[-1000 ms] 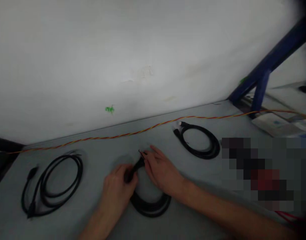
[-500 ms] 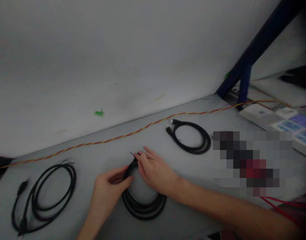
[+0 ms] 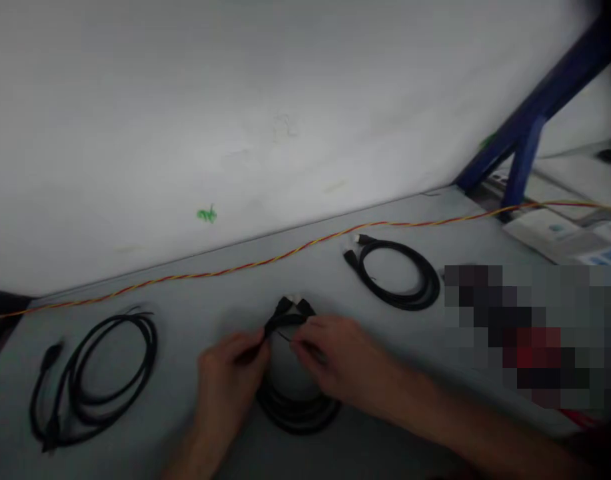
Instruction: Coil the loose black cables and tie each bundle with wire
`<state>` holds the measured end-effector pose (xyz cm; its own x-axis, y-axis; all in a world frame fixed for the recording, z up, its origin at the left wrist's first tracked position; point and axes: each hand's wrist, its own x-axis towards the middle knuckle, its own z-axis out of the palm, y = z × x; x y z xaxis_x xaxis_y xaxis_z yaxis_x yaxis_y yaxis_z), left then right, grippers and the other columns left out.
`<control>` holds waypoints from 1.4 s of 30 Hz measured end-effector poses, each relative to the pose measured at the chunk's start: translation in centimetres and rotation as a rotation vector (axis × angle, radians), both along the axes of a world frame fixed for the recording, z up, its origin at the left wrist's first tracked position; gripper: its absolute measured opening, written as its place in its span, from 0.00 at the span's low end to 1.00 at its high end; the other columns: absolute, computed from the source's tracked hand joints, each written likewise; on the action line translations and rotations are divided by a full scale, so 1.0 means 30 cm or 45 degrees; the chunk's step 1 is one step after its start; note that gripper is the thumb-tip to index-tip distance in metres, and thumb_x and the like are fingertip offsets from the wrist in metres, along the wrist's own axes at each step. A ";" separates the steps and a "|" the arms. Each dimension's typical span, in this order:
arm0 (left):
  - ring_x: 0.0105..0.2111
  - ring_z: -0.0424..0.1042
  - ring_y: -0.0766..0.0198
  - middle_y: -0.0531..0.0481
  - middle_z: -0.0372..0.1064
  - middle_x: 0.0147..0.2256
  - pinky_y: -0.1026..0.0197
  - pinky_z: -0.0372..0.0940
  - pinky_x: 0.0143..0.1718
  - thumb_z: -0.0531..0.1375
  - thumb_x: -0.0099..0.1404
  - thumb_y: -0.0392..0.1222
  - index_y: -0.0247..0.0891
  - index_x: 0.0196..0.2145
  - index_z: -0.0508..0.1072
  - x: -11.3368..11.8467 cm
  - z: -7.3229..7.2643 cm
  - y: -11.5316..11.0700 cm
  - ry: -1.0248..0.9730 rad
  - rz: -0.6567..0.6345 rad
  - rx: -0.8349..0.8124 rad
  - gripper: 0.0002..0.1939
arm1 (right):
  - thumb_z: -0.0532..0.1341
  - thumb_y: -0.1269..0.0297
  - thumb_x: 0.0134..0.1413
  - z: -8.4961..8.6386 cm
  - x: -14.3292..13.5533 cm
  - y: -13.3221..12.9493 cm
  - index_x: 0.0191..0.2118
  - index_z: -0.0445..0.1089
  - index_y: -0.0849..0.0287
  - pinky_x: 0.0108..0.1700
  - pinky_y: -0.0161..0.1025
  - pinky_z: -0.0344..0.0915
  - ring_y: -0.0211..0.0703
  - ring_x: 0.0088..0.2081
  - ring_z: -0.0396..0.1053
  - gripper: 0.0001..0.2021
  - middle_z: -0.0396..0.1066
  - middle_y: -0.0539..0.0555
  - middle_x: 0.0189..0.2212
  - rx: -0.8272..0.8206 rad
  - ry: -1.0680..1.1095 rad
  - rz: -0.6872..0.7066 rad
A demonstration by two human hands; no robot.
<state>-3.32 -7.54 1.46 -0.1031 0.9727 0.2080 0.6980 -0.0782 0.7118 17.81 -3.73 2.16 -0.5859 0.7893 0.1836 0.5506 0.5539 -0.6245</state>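
A coiled black cable (image 3: 300, 427) lies on the grey table in front of me, its two plugs (image 3: 284, 305) side by side at the top of the loop. My left hand (image 3: 232, 373) pinches the upper left of the coil between thumb and fingers. From that spot a thin dark twist tie (image 3: 284, 337) runs to my right hand (image 3: 340, 353), whose closed fingertips appear to grip its end over the coil's upper right. Part of the loop is hidden behind both hands.
Another coiled black cable (image 3: 152, 360) lies at left, with loose plugs. A smaller coil (image 3: 425, 273) lies at the back right. A red-and-yellow twisted wire (image 3: 225, 271) crosses the table near the white wall (image 3: 285, 147). A blue metal brace (image 3: 522, 160) and a blurred-out patch are at right.
My right hand has moved right and down from the coil's top, uncovering the two plugs. The twist tie's strand now stretches toward it. The left hand still grips the coil.
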 end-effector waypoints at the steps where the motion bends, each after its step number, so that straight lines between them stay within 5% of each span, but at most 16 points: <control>1: 0.30 0.81 0.61 0.52 0.83 0.33 0.62 0.77 0.35 0.64 0.64 0.39 0.42 0.36 0.85 0.003 0.000 -0.001 0.009 -0.007 0.022 0.08 | 0.60 0.72 0.65 0.002 -0.008 -0.013 0.35 0.74 0.56 0.40 0.40 0.69 0.44 0.35 0.74 0.07 0.76 0.52 0.33 0.008 -0.079 0.004; 8: 0.30 0.81 0.63 0.52 0.83 0.34 0.63 0.77 0.36 0.64 0.66 0.39 0.41 0.37 0.84 0.012 -0.001 -0.016 0.111 -0.024 0.161 0.07 | 0.63 0.70 0.58 -0.017 -0.091 -0.031 0.32 0.74 0.59 0.41 0.45 0.67 0.50 0.36 0.74 0.04 0.77 0.56 0.32 0.155 -0.387 -0.054; 19: 0.31 0.78 0.59 0.51 0.82 0.34 0.56 0.73 0.37 0.60 0.71 0.40 0.42 0.37 0.83 0.005 -0.031 -0.013 0.545 -0.147 0.294 0.10 | 0.60 0.70 0.65 -0.063 -0.144 -0.013 0.32 0.73 0.58 0.40 0.46 0.65 0.48 0.35 0.74 0.09 0.75 0.54 0.31 0.260 -0.285 -0.180; 28: 0.29 0.70 0.60 0.50 0.68 0.25 0.59 0.65 0.31 0.58 0.72 0.40 0.39 0.36 0.84 -0.009 -0.034 -0.003 0.525 -0.212 0.170 0.13 | 0.61 0.70 0.67 -0.053 -0.081 0.005 0.39 0.74 0.59 0.42 0.45 0.65 0.49 0.39 0.71 0.04 0.75 0.55 0.36 0.316 -0.320 0.138; 33: 0.29 0.69 0.61 0.50 0.67 0.25 0.60 0.63 0.30 0.59 0.72 0.40 0.39 0.34 0.84 -0.015 -0.040 0.001 0.450 -0.211 0.098 0.13 | 0.61 0.71 0.68 -0.046 -0.073 0.034 0.40 0.75 0.58 0.43 0.45 0.64 0.49 0.41 0.70 0.05 0.74 0.55 0.38 0.366 -0.297 0.167; 38: 0.29 0.69 0.62 0.50 0.68 0.26 0.61 0.62 0.30 0.61 0.69 0.37 0.41 0.33 0.84 -0.020 -0.047 -0.001 0.407 -0.214 0.081 0.11 | 0.66 0.66 0.66 -0.056 -0.111 0.074 0.46 0.77 0.54 0.47 0.46 0.64 0.49 0.43 0.71 0.05 0.77 0.54 0.40 0.219 -0.116 -0.020; 42: 0.28 0.69 0.62 0.51 0.67 0.25 0.61 0.62 0.29 0.62 0.68 0.37 0.41 0.31 0.84 -0.021 -0.044 0.002 0.418 -0.220 0.077 0.11 | 0.73 0.67 0.58 -0.078 -0.134 0.100 0.40 0.79 0.52 0.47 0.45 0.63 0.47 0.41 0.74 0.05 0.80 0.49 0.36 -0.013 0.119 -0.130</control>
